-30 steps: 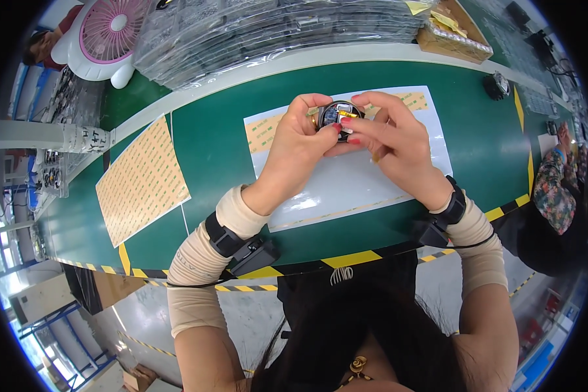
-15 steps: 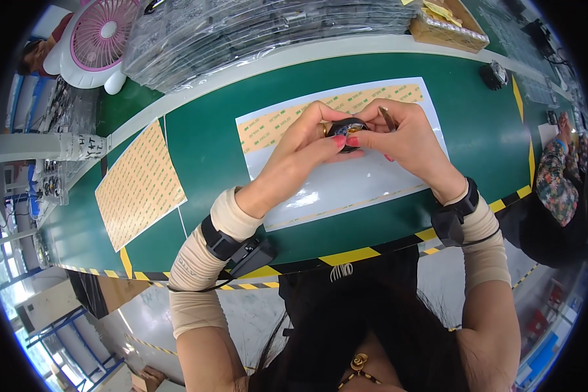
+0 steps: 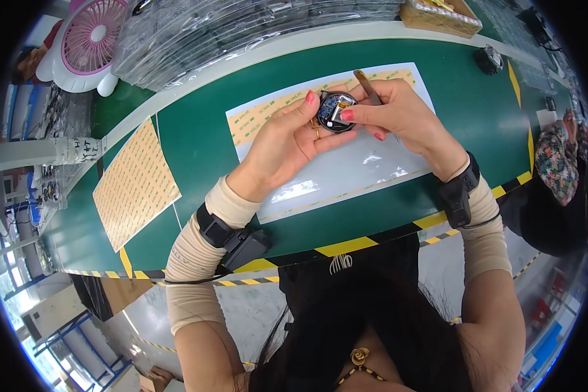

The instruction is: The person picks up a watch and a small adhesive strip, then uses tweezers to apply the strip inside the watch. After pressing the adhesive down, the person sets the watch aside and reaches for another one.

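Round device [image 3: 334, 112], one, in two hands [image 3: 286, 138] [image 3: 405, 116]

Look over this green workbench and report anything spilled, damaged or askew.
Nothing clearly stands out. No spill shows on the flat green benchtop. The round black device in the bare left hand has its insides exposed, too small to check for damage.

Shows black on the rim of the round device [image 3: 328, 114], with blue, silver and yellow inside. Turns brown at the far tip of the slim grey tool [image 3: 368, 88]. Gleams red on the fingernails [image 3: 310, 97] of the left hand [image 3: 277, 147] and right hand [image 3: 405, 117]. Spreads plain green over the tabletop [image 3: 202, 108], bordered near by slanted yellow-and-black striped tape [image 3: 347, 247]. Repeats green marks across the tan sheet [image 3: 137, 186] at left. Pairs pink with white on the far-left fan [image 3: 95, 40].
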`<action>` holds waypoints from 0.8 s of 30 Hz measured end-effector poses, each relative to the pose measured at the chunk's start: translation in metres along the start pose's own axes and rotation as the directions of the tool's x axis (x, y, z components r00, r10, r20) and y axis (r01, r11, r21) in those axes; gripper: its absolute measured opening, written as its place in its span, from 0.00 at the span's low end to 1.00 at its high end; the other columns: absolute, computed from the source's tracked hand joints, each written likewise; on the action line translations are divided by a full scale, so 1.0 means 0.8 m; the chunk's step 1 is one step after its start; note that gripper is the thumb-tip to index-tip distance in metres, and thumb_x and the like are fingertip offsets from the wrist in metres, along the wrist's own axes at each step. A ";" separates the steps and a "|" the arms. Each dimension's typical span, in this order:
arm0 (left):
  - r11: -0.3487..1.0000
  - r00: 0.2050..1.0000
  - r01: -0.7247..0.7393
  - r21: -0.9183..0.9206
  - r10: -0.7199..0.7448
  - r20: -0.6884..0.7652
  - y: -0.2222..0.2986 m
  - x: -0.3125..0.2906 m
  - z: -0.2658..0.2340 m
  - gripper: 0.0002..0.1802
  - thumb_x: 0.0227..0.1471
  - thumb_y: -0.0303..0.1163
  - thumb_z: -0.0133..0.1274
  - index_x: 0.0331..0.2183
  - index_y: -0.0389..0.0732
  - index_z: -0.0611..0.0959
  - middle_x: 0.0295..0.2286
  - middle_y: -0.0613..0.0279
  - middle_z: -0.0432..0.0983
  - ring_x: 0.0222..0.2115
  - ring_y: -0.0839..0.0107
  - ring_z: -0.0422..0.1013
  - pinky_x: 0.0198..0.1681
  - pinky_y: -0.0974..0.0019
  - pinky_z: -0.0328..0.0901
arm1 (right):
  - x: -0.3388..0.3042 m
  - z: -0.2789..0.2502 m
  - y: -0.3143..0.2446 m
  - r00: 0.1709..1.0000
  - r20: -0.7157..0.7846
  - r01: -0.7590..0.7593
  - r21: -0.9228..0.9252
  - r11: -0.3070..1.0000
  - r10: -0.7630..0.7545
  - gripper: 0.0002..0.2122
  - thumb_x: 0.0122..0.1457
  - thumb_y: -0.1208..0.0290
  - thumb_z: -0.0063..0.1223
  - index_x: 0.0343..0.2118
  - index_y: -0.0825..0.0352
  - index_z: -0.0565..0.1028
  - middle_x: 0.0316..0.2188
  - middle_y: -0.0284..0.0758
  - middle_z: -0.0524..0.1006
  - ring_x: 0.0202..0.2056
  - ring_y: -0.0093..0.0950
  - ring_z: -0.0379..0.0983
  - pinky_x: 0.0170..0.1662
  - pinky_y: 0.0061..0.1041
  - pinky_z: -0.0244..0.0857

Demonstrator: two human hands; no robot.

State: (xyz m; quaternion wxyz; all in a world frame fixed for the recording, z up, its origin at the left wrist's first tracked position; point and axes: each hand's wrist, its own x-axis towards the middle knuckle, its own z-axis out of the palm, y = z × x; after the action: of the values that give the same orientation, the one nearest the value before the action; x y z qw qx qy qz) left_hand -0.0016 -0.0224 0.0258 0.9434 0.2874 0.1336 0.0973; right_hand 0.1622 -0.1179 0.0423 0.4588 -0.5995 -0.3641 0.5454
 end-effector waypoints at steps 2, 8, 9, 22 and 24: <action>0.998 1.000 -0.011 0.057 0.010 0.016 -0.004 -0.001 -0.005 0.22 0.58 0.38 0.35 0.49 0.32 0.63 0.44 0.53 0.66 0.44 0.65 0.66 0.53 0.59 0.60 | -0.001 0.003 0.002 0.999 -0.022 0.030 -0.052 0.998 -0.032 0.08 0.49 0.74 0.55 0.31 0.70 0.75 0.19 0.26 0.72 0.15 0.10 0.56 0.16 0.11 0.48; 0.968 0.997 -0.072 0.240 0.068 0.027 -0.010 -0.006 -0.005 0.21 0.58 0.36 0.34 0.48 0.32 0.67 0.43 0.53 0.67 0.43 0.66 0.67 0.53 0.61 0.60 | -0.009 0.014 0.014 0.969 -0.046 0.230 -0.206 0.951 -0.245 0.09 0.50 0.74 0.54 0.33 0.71 0.74 0.22 0.27 0.74 0.17 0.10 0.59 0.17 0.10 0.49; 0.968 0.997 -0.070 0.241 0.066 0.027 -0.010 -0.005 -0.005 0.21 0.58 0.36 0.34 0.48 0.32 0.67 0.43 0.53 0.67 0.43 0.66 0.67 0.53 0.61 0.60 | -0.008 0.014 0.019 0.969 -0.048 0.230 -0.204 0.952 -0.244 0.09 0.50 0.74 0.54 0.33 0.71 0.74 0.22 0.27 0.74 0.17 0.10 0.59 0.17 0.10 0.49; 0.981 0.963 -0.192 0.033 0.194 -0.187 0.007 0.011 -0.017 0.14 0.55 0.27 0.38 0.44 0.32 0.64 0.40 0.49 0.67 0.42 0.60 0.68 0.48 0.62 0.65 | 0.005 0.006 0.017 0.786 -0.310 0.374 -0.449 0.811 -0.534 0.09 0.57 0.72 0.44 0.39 0.68 0.71 0.21 0.27 0.73 0.18 0.13 0.61 0.23 0.13 0.54; 0.961 0.937 -0.223 0.161 0.257 -0.236 0.004 0.011 -0.017 0.14 0.53 0.21 0.39 0.43 0.33 0.64 0.39 0.48 0.67 0.42 0.59 0.69 0.46 0.64 0.67 | 0.003 0.010 0.023 0.811 -0.220 0.394 -0.480 0.784 -0.542 0.09 0.58 0.73 0.42 0.39 0.69 0.70 0.20 0.28 0.72 0.19 0.15 0.63 0.23 0.15 0.55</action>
State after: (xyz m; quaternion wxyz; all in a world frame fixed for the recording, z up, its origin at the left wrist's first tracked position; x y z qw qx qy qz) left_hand 0.0020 -0.0103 0.0150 0.8783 0.3483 0.2236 0.2391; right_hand 0.1532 -0.1200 0.0240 0.5010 -0.6569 -0.5235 0.2084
